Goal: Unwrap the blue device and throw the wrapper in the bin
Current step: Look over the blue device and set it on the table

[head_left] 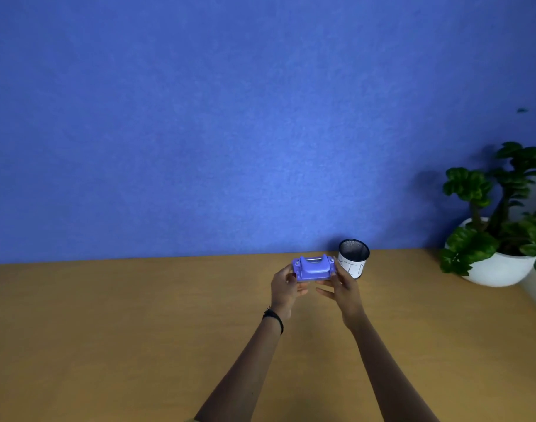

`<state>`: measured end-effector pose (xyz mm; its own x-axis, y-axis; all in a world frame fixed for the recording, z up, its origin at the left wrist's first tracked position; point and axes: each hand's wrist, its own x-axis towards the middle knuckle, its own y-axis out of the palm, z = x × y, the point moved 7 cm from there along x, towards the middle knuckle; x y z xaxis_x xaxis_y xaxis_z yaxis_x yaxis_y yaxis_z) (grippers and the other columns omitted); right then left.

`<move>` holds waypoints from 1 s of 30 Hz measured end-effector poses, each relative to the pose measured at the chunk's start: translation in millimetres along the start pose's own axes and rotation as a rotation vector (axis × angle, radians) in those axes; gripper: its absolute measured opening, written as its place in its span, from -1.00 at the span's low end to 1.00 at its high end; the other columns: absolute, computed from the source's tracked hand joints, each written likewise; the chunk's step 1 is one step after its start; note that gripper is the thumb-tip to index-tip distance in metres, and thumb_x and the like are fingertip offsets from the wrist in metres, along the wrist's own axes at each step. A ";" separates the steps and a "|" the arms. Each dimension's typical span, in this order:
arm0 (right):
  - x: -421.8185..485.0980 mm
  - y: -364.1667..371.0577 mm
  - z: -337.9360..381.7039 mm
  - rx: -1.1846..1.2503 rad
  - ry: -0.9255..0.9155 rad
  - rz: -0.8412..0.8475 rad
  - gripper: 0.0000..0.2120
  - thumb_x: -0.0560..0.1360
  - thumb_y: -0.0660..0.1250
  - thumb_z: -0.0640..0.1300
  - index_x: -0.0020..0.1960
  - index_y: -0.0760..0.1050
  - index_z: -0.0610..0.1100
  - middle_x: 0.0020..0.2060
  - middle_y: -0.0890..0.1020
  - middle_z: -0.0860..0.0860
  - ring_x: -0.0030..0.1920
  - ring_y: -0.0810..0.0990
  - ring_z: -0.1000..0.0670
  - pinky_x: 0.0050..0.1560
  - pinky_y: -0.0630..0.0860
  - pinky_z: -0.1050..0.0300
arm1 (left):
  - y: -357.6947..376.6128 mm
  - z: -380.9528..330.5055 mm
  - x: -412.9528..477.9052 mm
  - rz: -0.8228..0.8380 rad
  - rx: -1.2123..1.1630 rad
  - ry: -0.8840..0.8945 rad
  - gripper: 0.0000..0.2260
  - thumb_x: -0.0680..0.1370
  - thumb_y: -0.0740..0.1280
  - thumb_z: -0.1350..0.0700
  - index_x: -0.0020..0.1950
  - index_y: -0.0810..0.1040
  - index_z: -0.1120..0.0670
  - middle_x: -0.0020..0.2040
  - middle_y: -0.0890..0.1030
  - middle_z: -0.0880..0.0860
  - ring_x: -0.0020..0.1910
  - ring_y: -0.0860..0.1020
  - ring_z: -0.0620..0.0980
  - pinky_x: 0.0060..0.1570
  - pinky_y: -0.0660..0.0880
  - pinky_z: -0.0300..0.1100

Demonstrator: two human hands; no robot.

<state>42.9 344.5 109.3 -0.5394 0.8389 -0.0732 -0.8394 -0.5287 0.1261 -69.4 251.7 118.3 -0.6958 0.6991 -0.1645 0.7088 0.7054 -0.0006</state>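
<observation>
The blue device (313,268), a small blocky plastic piece with a raised middle, is held above the wooden table between both hands. My left hand (285,288) grips its left end and my right hand (343,287) grips its right end. I cannot tell whether a clear wrapper covers it. The bin (353,257), a small black mesh cup with a white paper label, stands just behind and to the right of the device, near the blue wall.
A potted green plant in a white bowl (501,268) stands at the right, by the table's right edge. The blue wall (230,132) rises directly behind the table (138,330).
</observation>
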 end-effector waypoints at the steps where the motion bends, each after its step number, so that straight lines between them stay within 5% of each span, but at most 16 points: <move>1: 1.1 -0.7 -0.5 0.006 -0.002 -0.004 -0.75 0.62 0.12 -0.21 0.16 0.49 0.01 0.05 0.61 -0.08 -0.12 0.66 0.02 -0.18 0.66 0.17 | -0.2 -0.8 0.1 -0.006 0.003 0.009 -0.68 0.62 0.06 0.33 0.26 0.51 0.22 0.02 0.60 0.14 -0.10 0.60 0.12 -0.28 0.60 -0.33; 10: 8.7 -6.7 -14.8 0.125 0.069 -0.076 -0.67 0.57 0.17 -0.35 0.33 0.39 -0.25 -0.23 0.63 -0.15 -0.33 0.70 0.10 -0.27 0.64 0.29 | -12.5 1.1 9.3 -0.032 -0.036 0.006 -0.76 0.61 0.16 0.32 0.24 0.51 0.28 0.09 0.59 0.21 -0.05 0.59 0.10 -0.18 0.61 -0.29; 14: 11.3 -3.1 -16.9 0.160 0.071 -0.071 -0.71 0.55 0.18 -0.38 0.27 0.41 -0.27 -0.41 0.70 0.02 -0.35 0.70 0.10 -0.28 0.65 0.29 | -18.9 1.2 12.0 -0.053 -0.010 0.020 -0.72 0.59 0.13 0.39 0.24 0.51 0.31 0.04 0.60 0.21 -0.10 0.59 0.09 -0.17 0.62 -0.26; 21: 10.7 1.1 -15.6 0.154 0.073 -0.040 -0.74 0.56 0.17 -0.38 0.23 0.44 -0.31 -0.15 0.61 -0.18 -0.33 0.70 0.12 -0.24 0.65 0.30 | -23.7 -4.7 11.0 -0.057 -0.040 0.061 -0.74 0.59 0.15 0.40 0.22 0.52 0.31 -0.03 0.60 0.19 -0.10 0.59 0.13 -0.24 0.62 -0.35; 30: 5.0 -0.4 -12.2 0.225 0.173 -0.010 -0.82 0.58 0.17 -0.27 0.01 0.53 -0.10 -0.24 0.71 -0.04 -0.31 0.72 0.00 -0.33 0.64 0.23 | -27.6 -9.8 10.3 -0.047 -0.157 -0.078 -0.83 0.62 0.20 0.28 0.12 0.51 0.33 -0.01 0.58 0.21 -0.15 0.59 0.11 -0.32 0.62 -0.30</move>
<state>39.8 347.4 96.8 -0.5511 0.7989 -0.2410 -0.8190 -0.4626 0.3395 -97.3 240.6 126.3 -0.7125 0.6578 -0.2444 0.6445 0.7511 0.1427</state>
